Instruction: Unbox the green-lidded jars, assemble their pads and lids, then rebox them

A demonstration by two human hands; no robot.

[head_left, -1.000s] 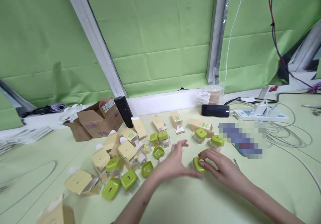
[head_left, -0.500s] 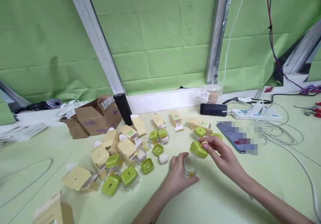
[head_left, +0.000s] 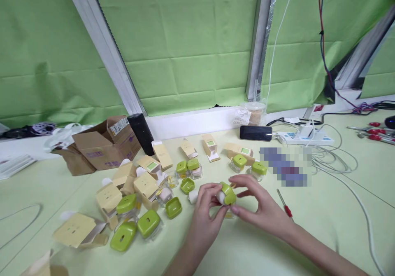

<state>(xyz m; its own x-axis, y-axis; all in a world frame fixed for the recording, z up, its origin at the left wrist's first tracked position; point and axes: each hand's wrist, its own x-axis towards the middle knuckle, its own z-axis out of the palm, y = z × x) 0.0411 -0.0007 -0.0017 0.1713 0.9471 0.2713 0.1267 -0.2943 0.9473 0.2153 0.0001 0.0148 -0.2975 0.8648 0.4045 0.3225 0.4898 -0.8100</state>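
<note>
Both my hands meet over the pale green table (head_left: 324, 222) at the centre front. My left hand (head_left: 207, 208) curls around a small clear glass jar (head_left: 228, 214), mostly hidden by the fingers. My right hand (head_left: 256, 206) pinches a green square lid (head_left: 227, 192) with a white piece under it, held right above the jar. Just left of my hands lie a small white roll (head_left: 193, 197) and loose green lids (head_left: 173, 207).
Several tan cartons (head_left: 146, 185) and green-lidded jars (head_left: 148, 223) crowd the left middle. An open cardboard box (head_left: 98, 144) and black cylinder (head_left: 141, 132) stand behind. A red-handled screwdriver (head_left: 284, 204), phone (head_left: 255, 132), power strip (head_left: 304, 136) and cables (head_left: 354, 193) lie right.
My right hand lifted the green lid off the jar, then brought it back toward my left hand, which took hold of the jar. Both hands now close together.
</note>
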